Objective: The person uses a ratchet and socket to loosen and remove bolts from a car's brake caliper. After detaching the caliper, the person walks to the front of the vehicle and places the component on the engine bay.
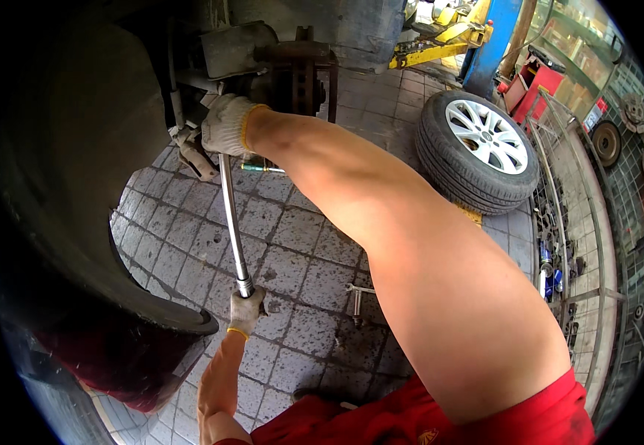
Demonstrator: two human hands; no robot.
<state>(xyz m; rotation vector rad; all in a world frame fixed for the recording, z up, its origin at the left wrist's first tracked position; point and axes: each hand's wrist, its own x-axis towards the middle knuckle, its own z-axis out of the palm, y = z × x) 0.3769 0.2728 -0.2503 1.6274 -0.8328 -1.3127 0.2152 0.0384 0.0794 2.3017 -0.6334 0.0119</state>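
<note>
A silver-spoked wheel sits beside a metal rack, with a blue post and red cabinet beyond

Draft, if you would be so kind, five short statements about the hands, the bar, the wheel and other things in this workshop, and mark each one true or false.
1. The left hand grips the lower end of the bar. True.
2. The right hand is bare. False: it wears a pale glove with a yellow cuff.
3. The lift post is blue. True.
4. The wheel is left of the bar. False: it is to the right.
5. A metal tool lies on the floor. True.
</note>
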